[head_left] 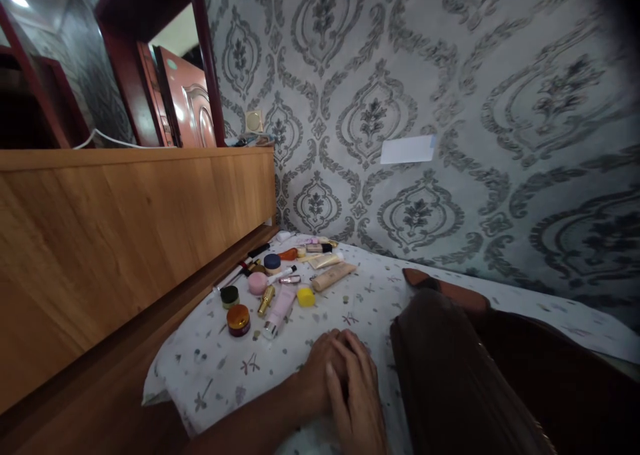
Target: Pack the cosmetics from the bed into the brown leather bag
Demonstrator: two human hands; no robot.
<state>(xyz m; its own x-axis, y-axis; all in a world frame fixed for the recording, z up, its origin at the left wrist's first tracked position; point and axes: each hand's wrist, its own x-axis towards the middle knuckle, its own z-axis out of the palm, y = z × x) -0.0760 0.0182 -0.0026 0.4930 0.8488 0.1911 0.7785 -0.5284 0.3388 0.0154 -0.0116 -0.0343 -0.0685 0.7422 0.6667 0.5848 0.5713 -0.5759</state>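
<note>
My left hand (319,368) rests on the patterned white cloth with its fingers closed and partly hidden. Across it lies my right hand (357,391), its fingers wrapped over the left. I see no object in either hand. The nearest things are a yellow block-like item (305,297) and a pale pink tube (280,310) with a silvery cap. Left of the tube are a gold lipstick-like tube (267,301), an amber jar (239,320), a dark green-lidded jar (230,297) and a pink round container (258,282). A beige tube (334,277) lies farther back.
Several more cosmetics, among them a navy-lidded jar (272,263) and an orange item (288,254), lie toward the wall. A wooden panel (150,235) borders the left side. At right, a bent leg in dark brown clothing (440,368) rests on the cloth (225,375).
</note>
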